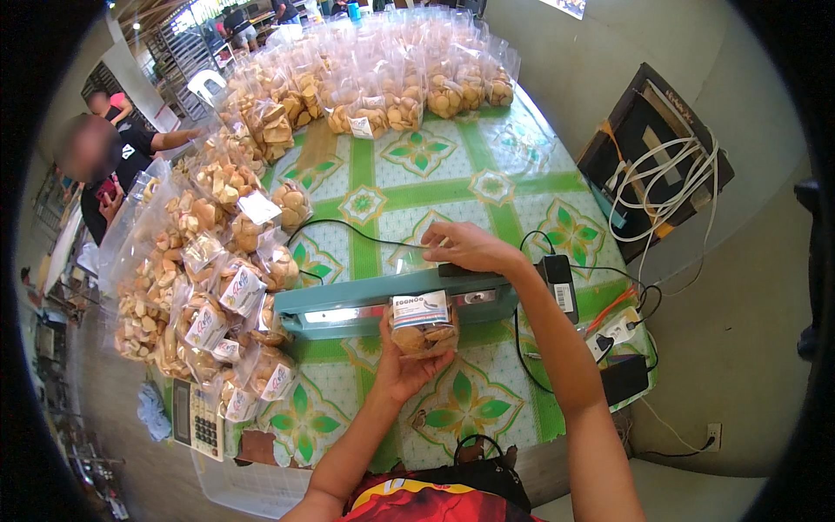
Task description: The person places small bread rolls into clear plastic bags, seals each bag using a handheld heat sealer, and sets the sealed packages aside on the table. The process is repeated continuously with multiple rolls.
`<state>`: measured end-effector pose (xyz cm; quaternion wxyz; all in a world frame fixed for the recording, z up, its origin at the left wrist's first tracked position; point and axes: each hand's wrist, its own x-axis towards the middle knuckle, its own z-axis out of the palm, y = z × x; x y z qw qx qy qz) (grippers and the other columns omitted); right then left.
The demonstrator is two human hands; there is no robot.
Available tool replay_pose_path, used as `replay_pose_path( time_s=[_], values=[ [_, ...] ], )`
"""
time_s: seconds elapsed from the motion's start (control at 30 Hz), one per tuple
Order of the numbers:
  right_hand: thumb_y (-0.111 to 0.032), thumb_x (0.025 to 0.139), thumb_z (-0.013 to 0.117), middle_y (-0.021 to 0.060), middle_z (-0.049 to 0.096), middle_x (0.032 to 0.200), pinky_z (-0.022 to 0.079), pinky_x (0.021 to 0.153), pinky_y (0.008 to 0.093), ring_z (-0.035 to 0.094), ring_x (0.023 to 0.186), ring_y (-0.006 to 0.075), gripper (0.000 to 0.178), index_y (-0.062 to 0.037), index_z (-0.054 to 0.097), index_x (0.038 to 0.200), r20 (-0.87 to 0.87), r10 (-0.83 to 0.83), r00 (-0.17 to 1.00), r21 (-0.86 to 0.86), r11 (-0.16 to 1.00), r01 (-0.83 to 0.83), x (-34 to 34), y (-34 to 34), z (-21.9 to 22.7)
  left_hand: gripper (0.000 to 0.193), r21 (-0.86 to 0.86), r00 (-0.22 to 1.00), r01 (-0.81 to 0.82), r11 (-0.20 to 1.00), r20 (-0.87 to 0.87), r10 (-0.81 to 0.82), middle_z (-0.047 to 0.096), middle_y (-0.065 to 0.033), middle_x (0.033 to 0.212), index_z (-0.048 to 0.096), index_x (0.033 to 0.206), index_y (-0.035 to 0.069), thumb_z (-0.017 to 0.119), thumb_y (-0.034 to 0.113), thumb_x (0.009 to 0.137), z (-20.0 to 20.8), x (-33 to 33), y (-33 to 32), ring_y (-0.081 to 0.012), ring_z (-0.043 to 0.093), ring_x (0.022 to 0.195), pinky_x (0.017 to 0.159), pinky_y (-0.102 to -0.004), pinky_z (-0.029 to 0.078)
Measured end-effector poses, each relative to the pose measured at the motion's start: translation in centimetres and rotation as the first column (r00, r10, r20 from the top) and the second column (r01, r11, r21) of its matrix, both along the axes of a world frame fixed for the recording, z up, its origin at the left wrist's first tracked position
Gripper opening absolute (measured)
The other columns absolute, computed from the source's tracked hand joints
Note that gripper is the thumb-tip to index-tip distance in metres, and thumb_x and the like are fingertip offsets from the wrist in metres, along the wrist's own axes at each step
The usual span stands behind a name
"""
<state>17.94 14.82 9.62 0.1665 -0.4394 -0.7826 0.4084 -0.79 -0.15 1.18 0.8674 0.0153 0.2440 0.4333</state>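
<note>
My left hand holds a small clear bag of round brown cookies from below, its fingers around the lower part. A white label shows on the bag's front. The bag's top meets the long teal heat sealer, which lies across the table. Above the sealer's right part is my right hand, its loosely bent fingers apart and pointing left. It rests at the black handle on the sealer's upper arm. The mouth of the bag is hidden by the label and the sealer.
Bagged cookies crowd the table's far end, and more labelled bags line its left side. A calculator lies at the near left edge. Black adapters and cords sit on the right. A co-worker stands at left.
</note>
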Motion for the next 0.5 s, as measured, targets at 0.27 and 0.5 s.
replay_pose_path(
  time_s=[0.27, 0.5],
  values=[
    [-0.034, 0.087, 0.067, 0.0193, 0.068, 0.101, 0.05, 0.083, 0.0388, 0.064, 0.094, 0.0329, 0.04, 0.0007, 0.063, 0.106, -0.021, -0.025, 0.999, 0.016, 1.0, 0.025, -0.1, -0.16, 0.06, 0.088, 0.01, 0.998, 0.006, 1.0, -0.066, -0.005, 0.054, -0.0128, 0.128, 0.046, 0.136, 0.008, 0.041, 0.079, 0.084, -0.01, -0.01, -0.07, -0.0273, 0.058, 0.109, 0.088, -0.0422, 0.054],
    [-0.033, 0.087, 0.066, 0.0199, 0.067, 0.102, 0.05, 0.084, 0.0393, 0.064, 0.095, 0.0335, 0.038, 0.0009, 0.063, 0.105, -0.042, -0.032, 0.999, 0.022, 0.999, 0.033, -0.13, -0.23, -0.09, 0.089, 0.009, 0.998, 0.018, 1.0, -0.065, -0.018, 0.055, -0.0129, 0.127, 0.046, 0.136, 0.008, 0.039, 0.08, 0.083, -0.1, -0.12, 0.0, -0.0273, 0.059, 0.107, 0.086, -0.0426, 0.055]
  ],
)
